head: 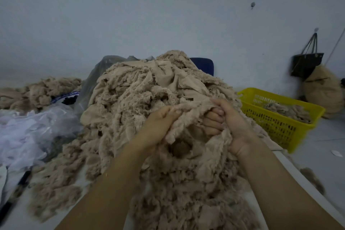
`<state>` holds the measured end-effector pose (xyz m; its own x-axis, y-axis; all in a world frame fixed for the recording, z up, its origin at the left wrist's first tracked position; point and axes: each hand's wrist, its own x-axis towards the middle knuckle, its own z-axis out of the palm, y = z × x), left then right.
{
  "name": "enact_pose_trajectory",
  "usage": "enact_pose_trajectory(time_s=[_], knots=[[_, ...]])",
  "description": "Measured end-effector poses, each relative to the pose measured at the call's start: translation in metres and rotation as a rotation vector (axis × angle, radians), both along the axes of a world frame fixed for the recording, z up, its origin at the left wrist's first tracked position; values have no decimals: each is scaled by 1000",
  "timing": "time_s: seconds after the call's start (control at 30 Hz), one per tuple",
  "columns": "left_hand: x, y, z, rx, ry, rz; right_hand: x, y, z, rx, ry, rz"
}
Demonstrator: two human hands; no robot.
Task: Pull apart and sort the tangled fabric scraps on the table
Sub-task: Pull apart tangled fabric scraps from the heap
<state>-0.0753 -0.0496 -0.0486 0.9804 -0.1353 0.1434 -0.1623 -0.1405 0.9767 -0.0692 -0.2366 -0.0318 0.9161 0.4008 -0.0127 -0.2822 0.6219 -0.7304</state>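
A big heap of tangled beige fabric scraps [145, 87] covers the middle of the white table [16, 216]. My left hand [158, 125] grips a frayed beige strip [188, 114] at the front of the heap. My right hand [229, 123] grips the same strip a little to the right, its fingers curled into the cloth. The strip stretches between both hands, raised slightly above the pile. Loose fluffy scraps [186, 192] lie under my forearms.
A yellow plastic basket [280, 127] with some beige scraps stands at the right. Clear plastic bags with white cloth [28, 129] lie at the left, with another beige pile [46, 91] behind them. A dark bag [306, 65] hangs on the wall; a blue chair back [203, 65] shows behind the heap.
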Motion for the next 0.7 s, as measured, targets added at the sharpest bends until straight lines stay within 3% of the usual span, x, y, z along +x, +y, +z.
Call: enact_pose_trajectory(time_s=[0.17,0.37,0.43,0.57,0.7], knots=[[-4,14,9,-90,136,-74,8,-14,-9,61,130,-272],[-10,8,0,-438,301,-147,15,-16,-17,80,165,-326],[-13,5,2,-467,268,-158,13,-15,-18,-77,123,-331],[-13,2,3,-319,261,-101,14,-8,-29,-628,-128,-403],[-11,-5,7,-221,215,-68,2,10,-25,-921,-462,-205]])
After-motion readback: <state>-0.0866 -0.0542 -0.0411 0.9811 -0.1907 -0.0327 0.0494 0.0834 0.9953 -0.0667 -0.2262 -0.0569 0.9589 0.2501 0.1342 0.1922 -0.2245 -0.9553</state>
